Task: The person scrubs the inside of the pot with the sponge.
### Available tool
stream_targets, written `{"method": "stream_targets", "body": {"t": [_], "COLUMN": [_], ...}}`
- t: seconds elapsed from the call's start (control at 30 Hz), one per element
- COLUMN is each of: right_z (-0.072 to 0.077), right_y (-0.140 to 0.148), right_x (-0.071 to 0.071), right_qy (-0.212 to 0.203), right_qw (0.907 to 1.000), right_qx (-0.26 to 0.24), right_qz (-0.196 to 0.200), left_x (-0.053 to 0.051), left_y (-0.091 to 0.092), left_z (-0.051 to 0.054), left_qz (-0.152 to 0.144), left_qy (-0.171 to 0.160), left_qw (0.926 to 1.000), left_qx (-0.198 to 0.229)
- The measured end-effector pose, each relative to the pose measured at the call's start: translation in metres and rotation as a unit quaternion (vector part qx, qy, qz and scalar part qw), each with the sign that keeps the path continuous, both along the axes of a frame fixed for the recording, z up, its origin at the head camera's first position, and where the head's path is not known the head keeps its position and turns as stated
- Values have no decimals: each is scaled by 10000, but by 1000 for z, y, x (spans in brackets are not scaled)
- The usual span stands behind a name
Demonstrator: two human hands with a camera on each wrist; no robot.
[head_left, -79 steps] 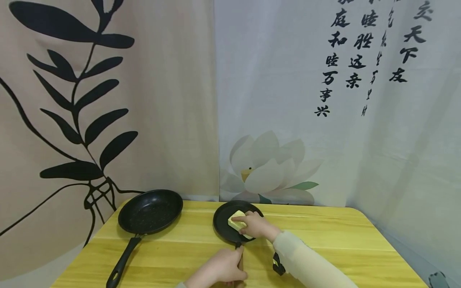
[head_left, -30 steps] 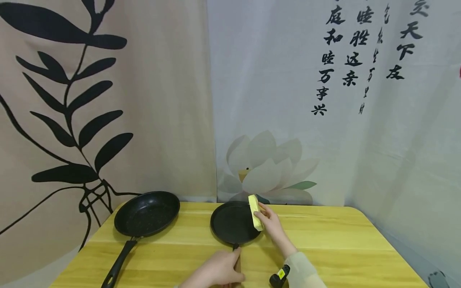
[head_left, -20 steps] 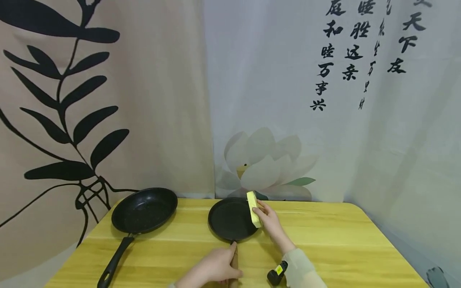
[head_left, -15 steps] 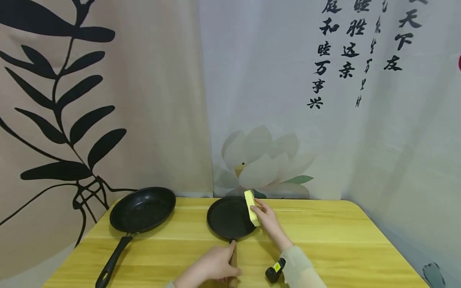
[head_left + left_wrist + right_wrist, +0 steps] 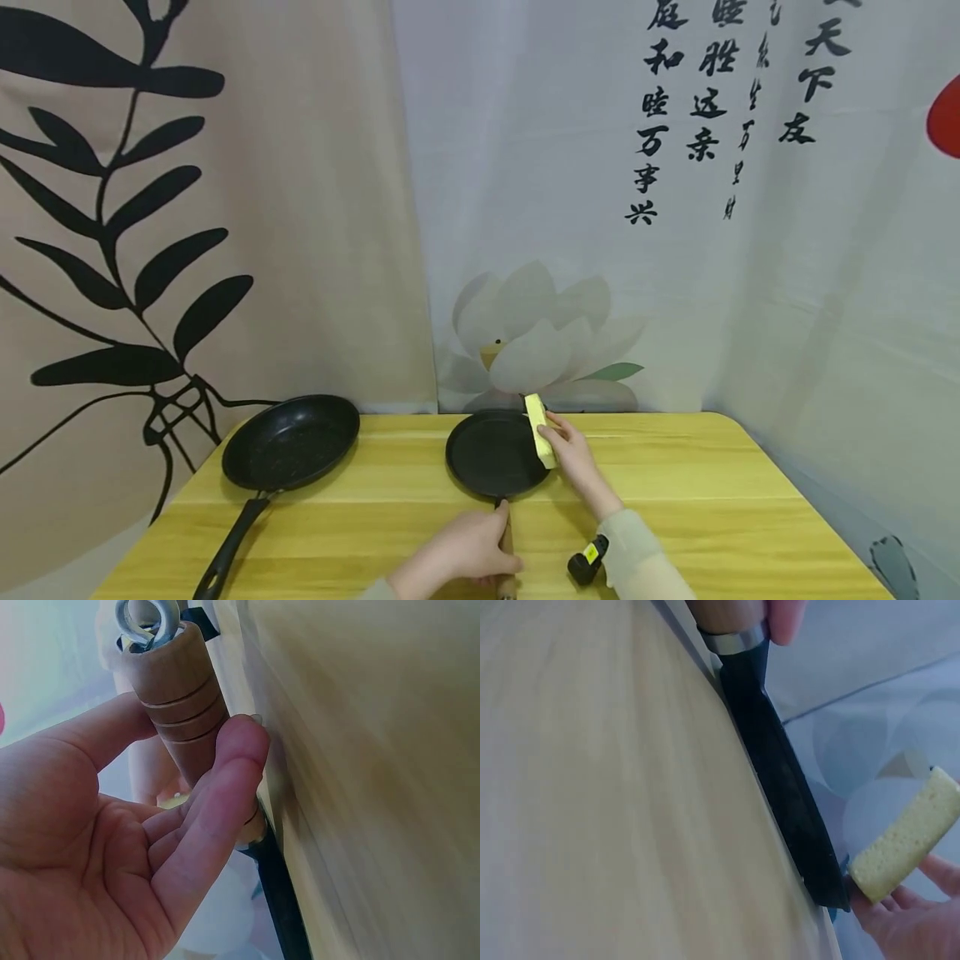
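A small flat black pan (image 5: 495, 454) with a wooden handle (image 5: 507, 542) lies on the table. My left hand (image 5: 468, 546) grips that handle; in the left wrist view the fingers of my left hand (image 5: 150, 825) curl round the wood (image 5: 176, 690), which ends in a metal ring. My right hand (image 5: 576, 458) pinches a pale yellow sponge (image 5: 540, 432), held on edge at the pan's right rim. The right wrist view shows the sponge (image 5: 907, 834) in my right hand (image 5: 915, 922), beside the black pan's side (image 5: 784, 787). Whether sponge and pan touch, I cannot tell.
A larger black frying pan (image 5: 292, 442) stands at the left of the wooden table (image 5: 360, 542), its handle towards the front. A small black object with a yellow label (image 5: 587, 560) lies by my right sleeve. Behind the table hangs a printed curtain (image 5: 322, 208).
Earlier the sponge lay against the pan's surface under my right hand; now it is raised on edge at the right rim. My left hand keeps hold of the handle. The view has shifted.
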State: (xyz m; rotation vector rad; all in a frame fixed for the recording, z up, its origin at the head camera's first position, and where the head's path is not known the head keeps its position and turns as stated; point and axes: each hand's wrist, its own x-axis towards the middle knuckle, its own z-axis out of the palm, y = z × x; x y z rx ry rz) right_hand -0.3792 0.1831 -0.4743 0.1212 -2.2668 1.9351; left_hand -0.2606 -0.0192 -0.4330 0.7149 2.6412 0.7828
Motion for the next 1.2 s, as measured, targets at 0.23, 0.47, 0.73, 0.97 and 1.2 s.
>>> {"method": "stream_targets", "body": {"t": [0.23,0.47,0.73,0.97,1.2], "right_z": [0,1,5,4,1], "right_y": [25,51,79,96,108], "right_x": [0,-1,-2,-3,-2], "right_qy": [8,-113,-247,-302,-383], "right_qw": [9998,9986,9976,9960,9951], "right_qx": [34,295,271,442,448], "right_qz": [-180,-417,-587,-721,-796], "left_x": [-5,-10,-18,-22,-25], "left_y": [26,53,85,110,126], "left_z": [-2,0,-2,-5,-4], "left_qz": [-173,-219,-288,-189,-103], "left_qy": [0,-184,69,461,253], "left_qw": [9998,9996,9990,9959,9958], "left_qx": [-66,90,-334,-757,-873]}}
